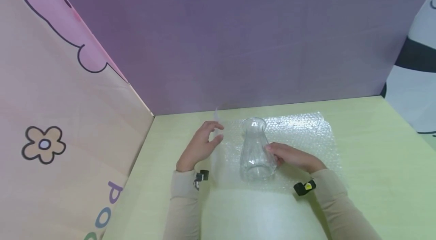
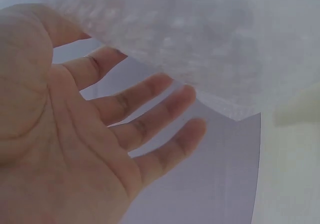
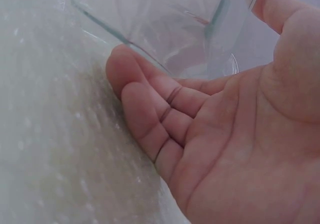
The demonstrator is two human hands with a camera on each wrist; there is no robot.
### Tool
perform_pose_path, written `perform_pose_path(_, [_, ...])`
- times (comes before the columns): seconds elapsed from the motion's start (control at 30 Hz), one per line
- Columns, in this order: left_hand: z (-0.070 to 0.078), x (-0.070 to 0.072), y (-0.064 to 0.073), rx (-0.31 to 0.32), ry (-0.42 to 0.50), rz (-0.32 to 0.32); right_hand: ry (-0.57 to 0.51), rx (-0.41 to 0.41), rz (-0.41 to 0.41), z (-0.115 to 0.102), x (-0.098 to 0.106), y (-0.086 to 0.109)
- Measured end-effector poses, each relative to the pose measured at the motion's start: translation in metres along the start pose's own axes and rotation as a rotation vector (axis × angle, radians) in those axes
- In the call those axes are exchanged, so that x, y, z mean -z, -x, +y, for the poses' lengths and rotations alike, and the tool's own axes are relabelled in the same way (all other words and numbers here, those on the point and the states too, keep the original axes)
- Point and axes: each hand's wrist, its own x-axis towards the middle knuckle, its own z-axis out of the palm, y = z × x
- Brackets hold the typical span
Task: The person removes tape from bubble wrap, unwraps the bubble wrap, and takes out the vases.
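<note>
A clear glass vase [image 1: 253,151], narrow at the neck and wider toward its base, is over the sheet of bubble wrap [image 1: 304,134]. My right hand [image 1: 289,155] holds the vase low on its right side, thumb on the near face. In the right wrist view, curled fingers [image 3: 142,109] lie under the glass, close over the wrap. At the sheet's left edge is my left hand [image 1: 203,143], its fingers spread and loosely bent. The left wrist view shows raised bubble wrap [image 2: 190,44] overlapping the thumb and some fingertips.
The pale yellow-green table [image 1: 368,156] extends around the sheet. A purple backdrop [image 1: 255,43] rises behind its far edge. On the left stands a printed panel [image 1: 78,119] with a flower and letters. Dark straps with small devices sit at both wrists.
</note>
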Motion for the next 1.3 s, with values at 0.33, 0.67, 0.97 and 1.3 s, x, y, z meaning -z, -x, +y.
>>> perform_pose_path(0.33, [-0.004,0.007,0.004,0.033,-0.017,-0.038,-0.007,-0.004,0.0,0.0,0.0,0.001])
perform_pose_path(0.67, [-0.008,0.013,0.008,0.084,-0.034,-0.086,0.017,-0.024,0.017,-0.001,0.0,0.001])
perform_pose_path(0.97, [-0.014,0.016,0.009,0.147,-0.07,-0.07,0.014,-0.039,0.015,-0.002,0.0,0.002])
perform_pose_path(1.3, [-0.019,0.017,0.009,0.187,-0.095,-0.073,0.032,-0.052,0.032,-0.004,0.0,0.001])
